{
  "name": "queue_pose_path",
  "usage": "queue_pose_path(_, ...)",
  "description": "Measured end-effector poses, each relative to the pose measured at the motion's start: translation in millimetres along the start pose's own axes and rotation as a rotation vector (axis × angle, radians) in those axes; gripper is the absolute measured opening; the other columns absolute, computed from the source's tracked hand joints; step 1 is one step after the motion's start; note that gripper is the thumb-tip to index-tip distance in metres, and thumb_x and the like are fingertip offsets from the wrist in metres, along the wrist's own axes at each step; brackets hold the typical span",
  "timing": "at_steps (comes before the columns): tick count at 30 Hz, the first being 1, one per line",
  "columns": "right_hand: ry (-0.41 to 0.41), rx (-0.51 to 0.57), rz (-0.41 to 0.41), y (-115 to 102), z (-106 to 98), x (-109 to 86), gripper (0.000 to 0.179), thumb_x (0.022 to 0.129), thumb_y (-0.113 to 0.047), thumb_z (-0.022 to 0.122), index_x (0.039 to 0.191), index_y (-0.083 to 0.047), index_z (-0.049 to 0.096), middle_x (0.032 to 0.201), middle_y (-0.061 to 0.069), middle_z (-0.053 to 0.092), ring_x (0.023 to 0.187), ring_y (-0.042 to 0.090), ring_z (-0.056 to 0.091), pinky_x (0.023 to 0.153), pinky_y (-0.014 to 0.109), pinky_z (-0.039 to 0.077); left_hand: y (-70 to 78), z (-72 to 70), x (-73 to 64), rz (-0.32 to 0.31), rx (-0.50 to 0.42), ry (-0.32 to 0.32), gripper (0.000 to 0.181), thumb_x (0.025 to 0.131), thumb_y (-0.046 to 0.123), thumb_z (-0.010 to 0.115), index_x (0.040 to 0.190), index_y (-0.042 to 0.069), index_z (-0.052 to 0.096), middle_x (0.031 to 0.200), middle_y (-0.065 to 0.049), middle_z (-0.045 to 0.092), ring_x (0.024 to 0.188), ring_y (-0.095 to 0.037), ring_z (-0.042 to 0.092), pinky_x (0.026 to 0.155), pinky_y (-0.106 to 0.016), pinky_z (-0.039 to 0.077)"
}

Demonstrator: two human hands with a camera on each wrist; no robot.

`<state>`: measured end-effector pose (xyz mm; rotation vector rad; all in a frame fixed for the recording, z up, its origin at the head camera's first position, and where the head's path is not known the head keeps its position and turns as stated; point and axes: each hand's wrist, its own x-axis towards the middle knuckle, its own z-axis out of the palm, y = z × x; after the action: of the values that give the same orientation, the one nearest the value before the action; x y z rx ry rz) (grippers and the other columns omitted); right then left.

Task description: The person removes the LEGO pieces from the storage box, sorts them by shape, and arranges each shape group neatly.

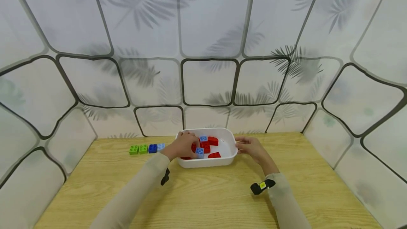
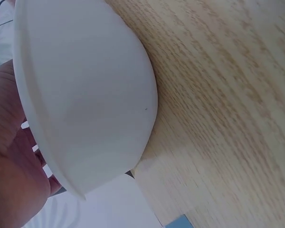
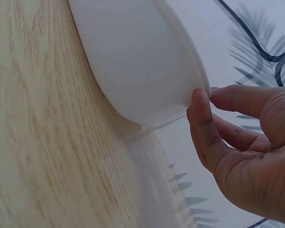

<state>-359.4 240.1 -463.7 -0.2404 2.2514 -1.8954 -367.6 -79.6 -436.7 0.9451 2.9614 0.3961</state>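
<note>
A white tray (image 1: 205,164) holds red bricks (image 1: 205,147) and light blue bricks (image 1: 199,152). My left hand (image 1: 183,145) reaches over its left end, fingers bent down among the bricks. Thumb and index fingertips are right at the nearer light blue brick; I cannot tell whether they grip it. In the left wrist view, the tray wall (image 2: 92,95) hides most of the fingers of that hand (image 2: 14,166). With thumb and fingers, my right hand (image 1: 251,147) pinches the tray's right rim, as the right wrist view shows at the tray corner (image 3: 152,71).
Left of the tray, a row of bricks stands on the wooden table (image 1: 203,197): two green bricks (image 1: 138,150), a dark blue brick (image 1: 153,148) and a light blue brick (image 1: 161,146). A patterned curtain (image 1: 210,80) rises behind the table and along both sides.
</note>
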Motion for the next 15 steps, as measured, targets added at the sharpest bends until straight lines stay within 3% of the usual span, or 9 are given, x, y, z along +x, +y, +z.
queue_pose_path(5,0.000,-0.005,0.009,-0.4,-1.8,0.4,0.044,0.100,-0.003,0.061,0.139,0.015,0.051,0.114,0.022,0.068,0.085,0.010,0.069,0.077,0.025,0.059,-1.7,-1.1,-0.6,-0.021,-0.096,0.026,0.023,0.079,0.026,0.087,0.091,0.017,0.069,0.100,0.001,0.066,0.107,-0.027,0.051,0.099,-0.056,0.034)
queue_pose_path(15,-0.007,0.001,0.013,1.0,-2.9,1.2,0.044,0.100,-0.003,0.061,0.139,0.016,0.051,0.110,0.015,0.070,0.085,0.010,0.069,0.077,0.025,0.059,-2.2,2.5,-0.4,0.022,-0.111,-0.003,0.022,0.080,0.026,0.087,0.098,0.020,0.074,0.104,0.001,0.068,0.111,-0.027,0.049,0.107,-0.062,0.029)
